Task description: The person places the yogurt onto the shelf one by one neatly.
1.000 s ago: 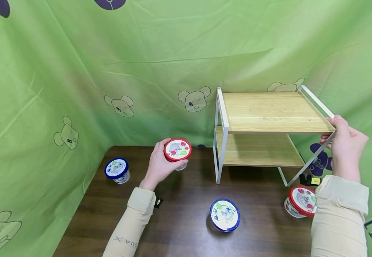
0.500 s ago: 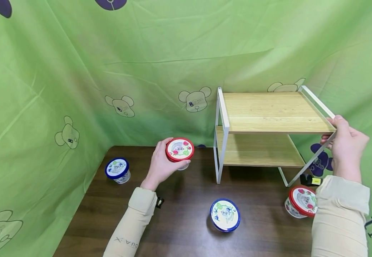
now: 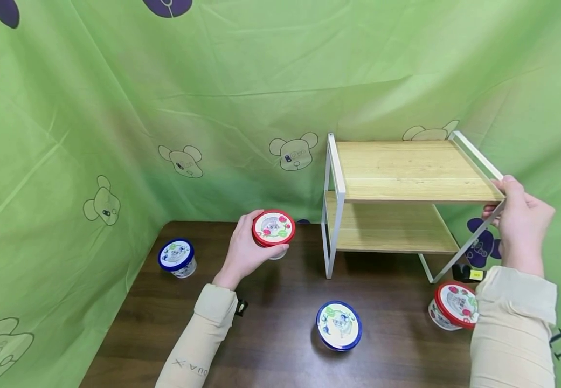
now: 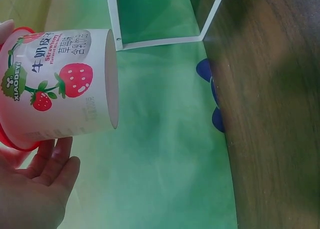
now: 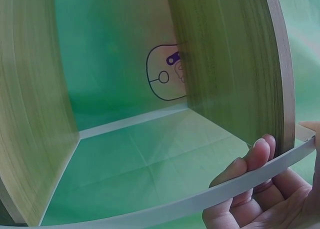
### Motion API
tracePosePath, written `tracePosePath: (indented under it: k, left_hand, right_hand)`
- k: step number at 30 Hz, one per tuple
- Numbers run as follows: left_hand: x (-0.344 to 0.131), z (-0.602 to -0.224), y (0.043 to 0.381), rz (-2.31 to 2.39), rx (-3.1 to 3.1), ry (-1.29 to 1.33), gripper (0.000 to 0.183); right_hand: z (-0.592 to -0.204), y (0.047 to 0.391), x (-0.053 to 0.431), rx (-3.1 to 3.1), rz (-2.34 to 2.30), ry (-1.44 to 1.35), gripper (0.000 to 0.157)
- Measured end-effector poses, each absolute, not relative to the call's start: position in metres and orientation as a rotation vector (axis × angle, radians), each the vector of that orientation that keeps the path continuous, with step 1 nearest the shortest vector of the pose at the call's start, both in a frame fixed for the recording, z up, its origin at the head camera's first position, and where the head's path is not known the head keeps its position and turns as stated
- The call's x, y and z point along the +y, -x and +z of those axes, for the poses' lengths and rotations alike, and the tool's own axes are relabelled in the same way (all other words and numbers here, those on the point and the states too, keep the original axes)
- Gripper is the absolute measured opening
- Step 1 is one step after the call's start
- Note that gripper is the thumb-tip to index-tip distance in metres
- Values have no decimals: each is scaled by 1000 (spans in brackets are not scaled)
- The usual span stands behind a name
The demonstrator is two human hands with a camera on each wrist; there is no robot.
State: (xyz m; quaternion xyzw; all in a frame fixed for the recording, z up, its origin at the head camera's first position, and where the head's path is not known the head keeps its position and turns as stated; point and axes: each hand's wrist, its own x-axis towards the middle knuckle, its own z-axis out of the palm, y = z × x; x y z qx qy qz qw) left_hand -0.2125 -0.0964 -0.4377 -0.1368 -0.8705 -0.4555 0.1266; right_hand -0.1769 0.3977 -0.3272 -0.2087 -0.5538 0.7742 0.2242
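My left hand (image 3: 247, 249) grips a red-lidded strawberry tub (image 3: 274, 228) round its rim, left of the shelf. In the left wrist view the white tub (image 4: 65, 86) hangs clear of the dark table, its strawberry print showing. At the right, my right hand (image 3: 524, 223) holds the front corner of a two-tier shelf (image 3: 416, 170). Its fingers (image 5: 260, 151) curl round the white metal frame in the right wrist view, beside the upper board. Both boards of the shelf are bare.
On the brown table (image 3: 280, 350) stand a blue-lidded tub (image 3: 177, 256) at the left and another blue-lidded tub (image 3: 339, 325) in front. A second red-lidded tub (image 3: 455, 305) sits partly hidden behind the right sleeve. A green printed curtain (image 3: 222, 108) hangs close behind the shelf.
My left hand has shifted slightly to the right with the strawberry tub. My right hand keeps its hold on the shelf, which looks unmoved.
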Motion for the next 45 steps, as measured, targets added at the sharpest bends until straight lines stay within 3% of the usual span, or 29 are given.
tracePosePath:
  k: [45]
  left_hand:
    - [-77,-427,207,-1315,-2500,477,91]
  right_hand:
    - [-331,176,399,-1548,2112,532,27]
